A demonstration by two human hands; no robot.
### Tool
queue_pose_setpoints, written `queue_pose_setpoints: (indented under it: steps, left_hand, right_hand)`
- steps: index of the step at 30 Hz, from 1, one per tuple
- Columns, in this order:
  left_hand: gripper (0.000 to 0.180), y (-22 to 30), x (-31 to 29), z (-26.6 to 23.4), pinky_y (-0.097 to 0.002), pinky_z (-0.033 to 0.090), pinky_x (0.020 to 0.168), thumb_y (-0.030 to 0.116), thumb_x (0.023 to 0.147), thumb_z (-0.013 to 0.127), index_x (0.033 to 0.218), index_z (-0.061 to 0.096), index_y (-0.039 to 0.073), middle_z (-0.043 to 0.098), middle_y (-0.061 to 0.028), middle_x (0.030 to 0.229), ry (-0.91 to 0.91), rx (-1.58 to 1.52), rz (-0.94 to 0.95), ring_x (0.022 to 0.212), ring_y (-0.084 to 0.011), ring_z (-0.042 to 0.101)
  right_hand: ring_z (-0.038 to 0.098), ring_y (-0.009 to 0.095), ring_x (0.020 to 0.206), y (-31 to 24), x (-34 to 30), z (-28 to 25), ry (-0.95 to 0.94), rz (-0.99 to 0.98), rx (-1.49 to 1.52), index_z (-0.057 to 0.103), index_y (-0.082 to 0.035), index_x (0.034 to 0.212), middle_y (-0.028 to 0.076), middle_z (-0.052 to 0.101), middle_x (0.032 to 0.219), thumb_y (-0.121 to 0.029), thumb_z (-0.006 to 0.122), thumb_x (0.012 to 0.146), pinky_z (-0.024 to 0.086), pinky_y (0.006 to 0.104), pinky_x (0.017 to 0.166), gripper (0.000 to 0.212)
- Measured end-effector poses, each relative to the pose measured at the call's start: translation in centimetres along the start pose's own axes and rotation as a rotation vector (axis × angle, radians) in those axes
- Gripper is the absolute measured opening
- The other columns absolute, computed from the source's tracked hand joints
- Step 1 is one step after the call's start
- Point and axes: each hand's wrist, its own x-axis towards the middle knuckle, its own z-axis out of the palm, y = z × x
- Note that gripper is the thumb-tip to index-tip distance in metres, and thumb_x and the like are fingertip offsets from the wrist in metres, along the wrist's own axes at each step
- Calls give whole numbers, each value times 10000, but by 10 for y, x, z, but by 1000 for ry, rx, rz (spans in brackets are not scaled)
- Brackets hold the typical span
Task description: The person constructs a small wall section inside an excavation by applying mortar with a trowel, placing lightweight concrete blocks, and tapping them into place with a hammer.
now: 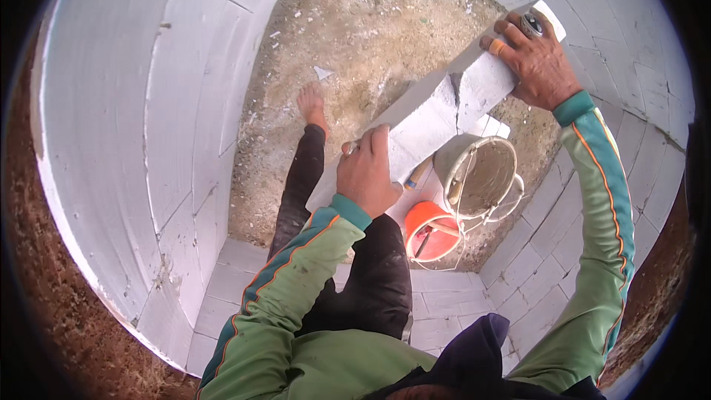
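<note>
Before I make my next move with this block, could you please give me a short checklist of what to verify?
1. Left hand gripping block: ok.
2. Right hand gripping the block's far end: ok.
3. Block sound: not ok, a dark jagged line, apparently a crack, crosses it.
4. Foot protection: not ok, the visible foot is bare.
5. Floor free of debris: not ok, pale fragments lie scattered.
6. Clearance between block and gray bucket: cannot tell from this view.

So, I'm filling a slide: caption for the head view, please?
Left fingers and right fingers hold a long, cracked white block, with an orange bucket nearby.
</note>
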Motion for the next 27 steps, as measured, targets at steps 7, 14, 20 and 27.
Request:
queue_pose_setpoints:
  steps: [7,14,20,27]
  left_hand:
    - [1029,122,-135,-234,-478,511,953,142,604,789,1547,398,13,589,-212,1324,246,133,158,1154,-399,634]
    - [919,152,-185,-386,-472,481,955,134,589,791,1473,556,46,592,-218,1356,683,314,146,1158,-372,638]
    - [859,154,-133,-494,-445,493,1020,102,613,791,1450,597,99,597,-248,1346,766,309,208,1205,-416,622]
    - [784,168,-43,-551,-489,511,980,182,659,773,1426,621,120,568,-247,1395,789,391,177,1156,-430,638]
  right_hand:
    - [535,271,1352,-4,-38,-305,117,-144,65,668,-289,1331,48,605,1326,-210,956,573,175,577,1296,814]
    - [501,265,1401,-12,74,-467,436,-370,-178,599,-292,1415,43,574,1390,-240,972,614,257,583,1261,885]
    - [526,279,1393,21,168,-532,532,-300,-258,529,-301,1476,32,524,1488,-205,931,669,338,550,1225,907]
    - [629,314,1256,93,267,-559,507,-333,-225,498,-227,1494,53,547,1456,-98,892,679,503,439,1109,914]
